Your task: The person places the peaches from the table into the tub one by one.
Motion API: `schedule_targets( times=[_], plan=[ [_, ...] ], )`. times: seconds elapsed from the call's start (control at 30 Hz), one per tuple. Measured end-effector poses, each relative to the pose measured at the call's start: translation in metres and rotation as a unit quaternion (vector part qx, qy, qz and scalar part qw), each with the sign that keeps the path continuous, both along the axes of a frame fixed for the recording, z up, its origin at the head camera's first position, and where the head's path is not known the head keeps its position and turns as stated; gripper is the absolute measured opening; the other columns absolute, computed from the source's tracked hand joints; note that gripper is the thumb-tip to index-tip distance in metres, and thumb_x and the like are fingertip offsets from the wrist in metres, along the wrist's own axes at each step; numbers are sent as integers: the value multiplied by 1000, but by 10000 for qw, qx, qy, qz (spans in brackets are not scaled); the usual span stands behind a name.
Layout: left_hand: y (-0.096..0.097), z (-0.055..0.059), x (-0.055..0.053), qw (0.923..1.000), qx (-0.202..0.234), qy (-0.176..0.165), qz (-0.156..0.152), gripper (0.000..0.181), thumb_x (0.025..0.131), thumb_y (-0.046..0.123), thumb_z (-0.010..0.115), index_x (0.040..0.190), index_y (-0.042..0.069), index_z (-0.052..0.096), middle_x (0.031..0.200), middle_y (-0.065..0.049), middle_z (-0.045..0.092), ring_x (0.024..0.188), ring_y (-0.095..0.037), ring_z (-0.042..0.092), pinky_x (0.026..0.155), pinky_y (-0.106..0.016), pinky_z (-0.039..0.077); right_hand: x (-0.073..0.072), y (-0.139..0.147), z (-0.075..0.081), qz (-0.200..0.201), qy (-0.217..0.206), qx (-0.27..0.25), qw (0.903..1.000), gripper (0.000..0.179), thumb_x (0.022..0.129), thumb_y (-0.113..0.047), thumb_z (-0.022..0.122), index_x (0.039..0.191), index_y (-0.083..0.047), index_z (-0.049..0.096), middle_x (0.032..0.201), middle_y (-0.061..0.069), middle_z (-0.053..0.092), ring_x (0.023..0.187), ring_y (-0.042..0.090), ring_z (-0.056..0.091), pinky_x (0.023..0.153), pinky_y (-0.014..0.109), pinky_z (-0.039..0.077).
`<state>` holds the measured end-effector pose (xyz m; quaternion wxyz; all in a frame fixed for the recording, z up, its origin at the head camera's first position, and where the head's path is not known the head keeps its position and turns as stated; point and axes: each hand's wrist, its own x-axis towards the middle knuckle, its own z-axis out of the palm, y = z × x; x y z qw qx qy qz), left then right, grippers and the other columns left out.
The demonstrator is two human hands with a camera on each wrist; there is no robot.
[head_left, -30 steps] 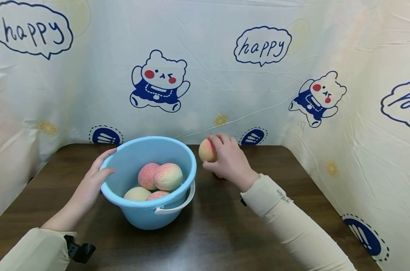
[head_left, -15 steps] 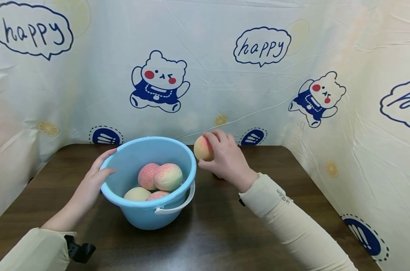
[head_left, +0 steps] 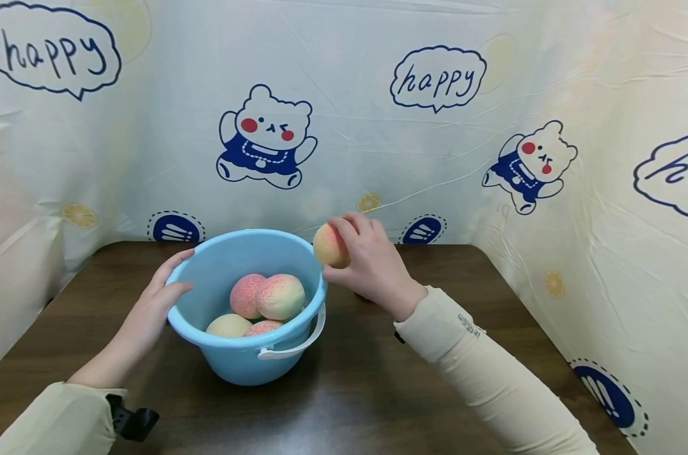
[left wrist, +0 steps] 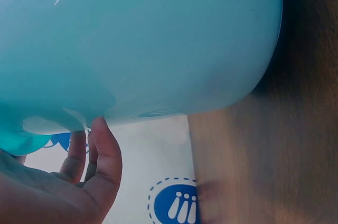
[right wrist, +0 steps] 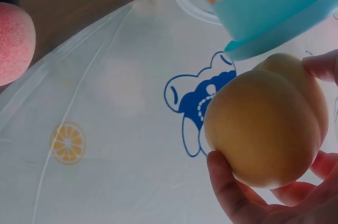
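Note:
A light blue bucket (head_left: 247,366) stands on the table with several pink and cream peaches (head_left: 280,297) inside. My left hand (head_left: 150,309) grips its left rim, thumb over the edge; in the left wrist view the fingertips (left wrist: 99,126) touch the outer wall. My right hand (head_left: 372,262) holds a yellow and pink peach (head_left: 329,245) between thumb and fingers, raised at the bucket's right rim. Seen from the right wrist, that peach (right wrist: 264,129) is yellow with a crease, just outside the bucket rim (right wrist: 264,44).
Another pink peach (right wrist: 16,44) lies on the dark wooden table (head_left: 412,392), mostly hidden behind my right hand in the head view. The bucket's white handle (head_left: 298,346) hangs at its front right. A printed curtain (head_left: 344,126) encloses the back and sides.
My right hand has moved left and slightly up with the peach, bringing it to the bucket's right rim. The left hand and bucket have stayed in place.

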<state>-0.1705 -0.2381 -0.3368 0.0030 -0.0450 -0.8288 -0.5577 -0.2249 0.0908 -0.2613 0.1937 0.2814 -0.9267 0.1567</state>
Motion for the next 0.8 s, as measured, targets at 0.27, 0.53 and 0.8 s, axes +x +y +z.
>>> schedule_targets(
  times=[0.27,0.53,0.8],
  plan=[
    [-1,0,0,10000,-38,-37,-3,59,107,29,25,160,15,4,163,-25,4,135,-50,23,96,-66,36,5,-10,2,342,105,-81,9993,63,79,-33,75,136,-14,55,132,7,54,113,27,49,86,38,53],
    [-2,0,0,10000,-31,-64,-7,59,107,29,25,160,16,3,163,-25,3,135,-51,22,96,-66,35,10,-23,6,596,15,-162,9981,65,79,-33,77,137,-15,54,133,7,53,114,27,49,86,36,53],
    [-1,1,0,10000,-53,-83,-7,59,106,28,24,160,15,3,163,-25,2,136,-51,21,96,-68,35,12,-35,7,769,-334,-153,9964,67,80,-34,76,140,-17,52,135,4,51,116,23,47,87,33,52]
  ],
)
